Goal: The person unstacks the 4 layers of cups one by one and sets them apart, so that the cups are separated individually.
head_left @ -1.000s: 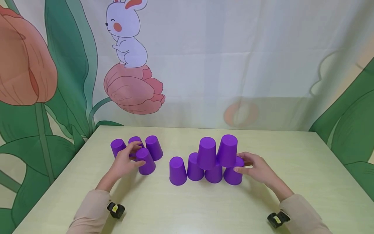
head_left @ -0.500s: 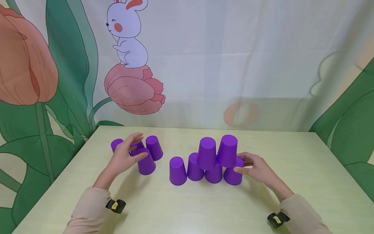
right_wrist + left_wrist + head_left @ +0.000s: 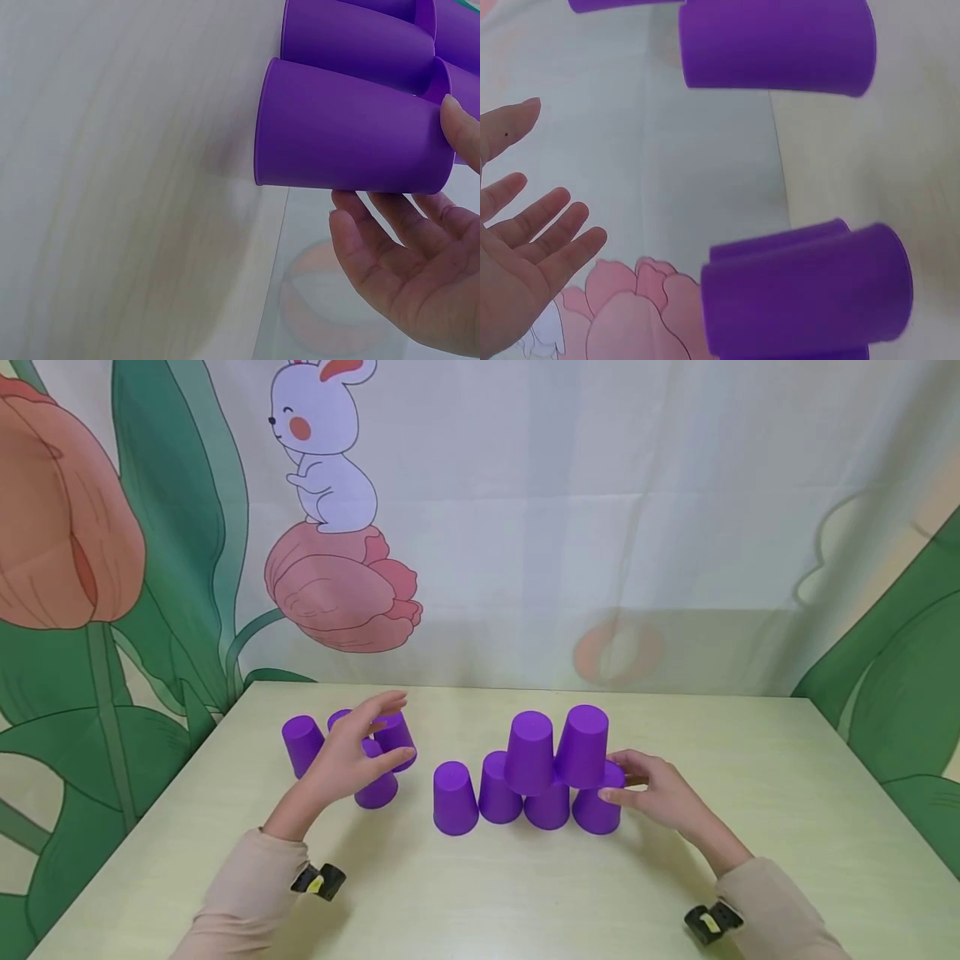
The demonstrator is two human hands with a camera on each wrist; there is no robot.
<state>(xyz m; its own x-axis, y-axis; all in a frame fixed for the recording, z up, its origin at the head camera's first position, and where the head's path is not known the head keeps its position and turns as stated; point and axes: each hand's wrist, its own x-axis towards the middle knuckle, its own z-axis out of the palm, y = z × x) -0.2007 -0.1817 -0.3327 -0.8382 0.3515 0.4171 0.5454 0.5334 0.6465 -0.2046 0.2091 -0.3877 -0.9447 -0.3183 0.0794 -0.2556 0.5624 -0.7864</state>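
Cups at left: four purple, tapered, plastic-looking cups point(image 3: 303, 747), mouth-down in a cluster on the pale wood-grain tabletop point(image 3: 525, 893).
Left hand: the left hand point(image 3: 345, 764) hovers by this cluster, apart from the cups — fingers stretched out, thumb spread well away from them, holding nothing.
Bottom row: four more purple cups point(image 3: 455, 799), mouth-down and side by side, to the right of the cluster.
Upper tier: two purple cups point(image 3: 529, 752), also mouth-down, each bridging two of the row's three right-hand cups.
Right hand: the right hand point(image 3: 663, 789) holds the row's rightmost cup point(image 3: 594, 817) — thumb against it near the base, curved fingers on its side, parted just enough to take it.
Wrists: beige sleeves point(image 3: 251, 877), each with a small black device point(image 3: 318, 882).
Behind: white cloth backdrop point(image 3: 600, 527) printed with a rabbit point(image 3: 337, 485).
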